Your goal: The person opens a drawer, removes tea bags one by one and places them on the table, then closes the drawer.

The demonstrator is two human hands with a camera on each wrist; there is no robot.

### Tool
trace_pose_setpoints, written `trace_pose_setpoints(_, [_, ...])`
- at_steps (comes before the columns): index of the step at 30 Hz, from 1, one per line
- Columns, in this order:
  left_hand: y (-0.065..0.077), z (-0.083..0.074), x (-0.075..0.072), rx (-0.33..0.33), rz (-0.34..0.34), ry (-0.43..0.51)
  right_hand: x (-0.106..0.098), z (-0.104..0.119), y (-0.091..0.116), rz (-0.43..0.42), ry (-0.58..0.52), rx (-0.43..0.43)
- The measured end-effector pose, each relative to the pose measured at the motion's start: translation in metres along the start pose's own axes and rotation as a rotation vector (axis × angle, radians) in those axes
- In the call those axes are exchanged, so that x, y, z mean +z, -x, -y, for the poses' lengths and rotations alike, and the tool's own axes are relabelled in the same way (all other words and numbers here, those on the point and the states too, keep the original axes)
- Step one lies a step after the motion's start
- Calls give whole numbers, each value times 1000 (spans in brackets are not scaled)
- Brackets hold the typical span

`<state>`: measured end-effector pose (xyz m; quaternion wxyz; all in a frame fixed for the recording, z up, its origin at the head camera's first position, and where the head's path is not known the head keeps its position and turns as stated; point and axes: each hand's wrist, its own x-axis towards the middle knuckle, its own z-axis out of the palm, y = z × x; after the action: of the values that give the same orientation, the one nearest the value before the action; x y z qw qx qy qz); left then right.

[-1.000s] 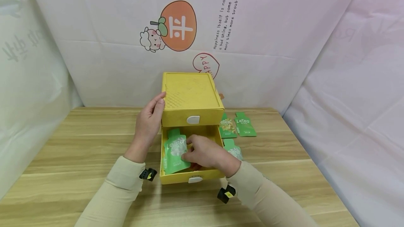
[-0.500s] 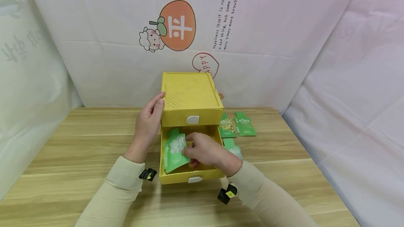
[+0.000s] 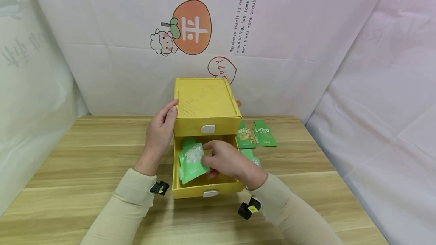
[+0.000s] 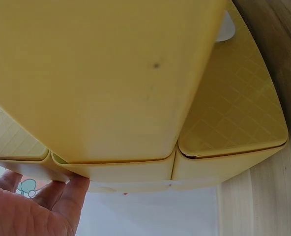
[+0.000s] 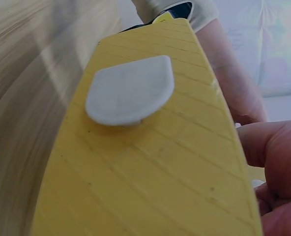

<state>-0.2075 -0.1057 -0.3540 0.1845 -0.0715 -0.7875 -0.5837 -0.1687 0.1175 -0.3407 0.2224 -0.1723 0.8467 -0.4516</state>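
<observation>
A yellow drawer box (image 3: 206, 99) stands on the table with one drawer (image 3: 190, 192) pulled out below its top drawer. My left hand (image 3: 161, 131) presses against the box's left side, its fingers reaching the upper edge; in the left wrist view its fingertips touch the side wall. Inside the drawer, my right hand (image 3: 225, 162) pinches the right edge of a green LeTea packet (image 3: 194, 165) between thumb and fingers. The packet tilts, its lower right corner toward the hand. From the right wrist, the drawer front with its white handle (image 5: 130, 91) covers most of the hand.
Right of the box lie more green packets: one with a yellow picture (image 3: 246, 135), a plainer one (image 3: 265, 133) and one partly behind the right wrist (image 3: 255, 158). A closed lower drawer (image 4: 234, 98) shows in the left wrist view. A printed cloth (image 3: 272, 78) hangs behind the wooden table.
My right hand has shifted slightly right, drawing the packet with it; the packet's lower edge has moved up and right from the drawer's front. My left hand stays in place.
</observation>
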Motion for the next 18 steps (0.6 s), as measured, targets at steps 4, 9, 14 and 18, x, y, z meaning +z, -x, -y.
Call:
trace_pose_setpoints(4, [0, 0, 0, -4, -1, 3, -4, 1, 4, -7, -5, -2])
trace_pose_setpoints(9, [0, -2, 0, -7, -1, 7, -8, 2, 10, -19, -15, -5])
trace_pose_setpoints(14, [0, -1, 0, -11, 0, 6, -13, 1, 15, -34, -24, -20])
trace_pose_setpoints(18, [0, 0, 0, -14, 3, 9, -18, -1, 20, -36, -31, -23])
